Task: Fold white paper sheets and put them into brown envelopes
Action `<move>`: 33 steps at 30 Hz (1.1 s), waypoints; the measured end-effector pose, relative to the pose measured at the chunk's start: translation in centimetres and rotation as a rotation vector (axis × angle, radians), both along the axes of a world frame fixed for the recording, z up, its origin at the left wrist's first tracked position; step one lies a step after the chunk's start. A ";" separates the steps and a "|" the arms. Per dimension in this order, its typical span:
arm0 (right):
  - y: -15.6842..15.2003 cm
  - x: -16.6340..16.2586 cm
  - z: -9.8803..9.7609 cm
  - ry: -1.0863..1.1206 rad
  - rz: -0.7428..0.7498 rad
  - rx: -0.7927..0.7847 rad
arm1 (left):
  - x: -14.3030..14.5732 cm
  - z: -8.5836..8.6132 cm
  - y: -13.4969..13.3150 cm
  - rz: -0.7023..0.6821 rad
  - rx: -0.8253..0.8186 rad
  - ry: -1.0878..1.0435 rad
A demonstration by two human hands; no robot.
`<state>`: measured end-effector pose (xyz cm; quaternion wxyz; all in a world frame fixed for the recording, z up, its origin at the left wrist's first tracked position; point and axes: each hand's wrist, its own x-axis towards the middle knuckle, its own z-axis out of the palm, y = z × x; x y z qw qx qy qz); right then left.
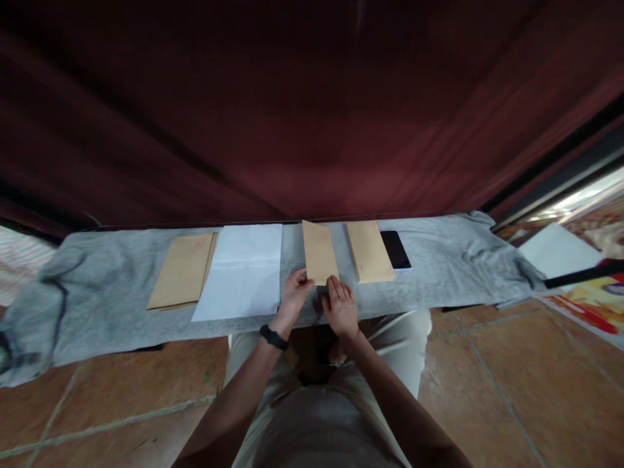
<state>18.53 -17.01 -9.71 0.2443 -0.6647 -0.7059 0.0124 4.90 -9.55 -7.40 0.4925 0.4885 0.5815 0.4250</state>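
A narrow brown envelope [319,250] lies in the middle of a low bench covered with grey cloth [439,273]. My left hand [294,296] pinches its near left corner between thumb and fingers. My right hand [340,305] rests by the near right corner, fingers together and touching the envelope's edge. A black band is on my left wrist. A second brown envelope [369,250] lies just to the right, apart from both hands.
White sheets of paper [244,270] and a stack of larger brown envelopes [182,270] lie to the left. A black phone [395,249] lies right of the envelopes. A dark red curtain [292,117] hangs behind the bench. The floor is brown tile.
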 end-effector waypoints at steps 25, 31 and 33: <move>1.4 0.0 1.4 1.567 -0.261 -0.573 | -0.4 -1.4 -3.1 -0.631 0.620 0.782; -0.2 1.8 1.5 1.081 -0.140 -0.495 | -1.1 -2.1 -3.1 -0.628 0.663 0.815; -0.8 2.1 1.5 0.703 -0.058 -0.345 | -1.1 -2.1 -3.1 -0.608 0.674 0.828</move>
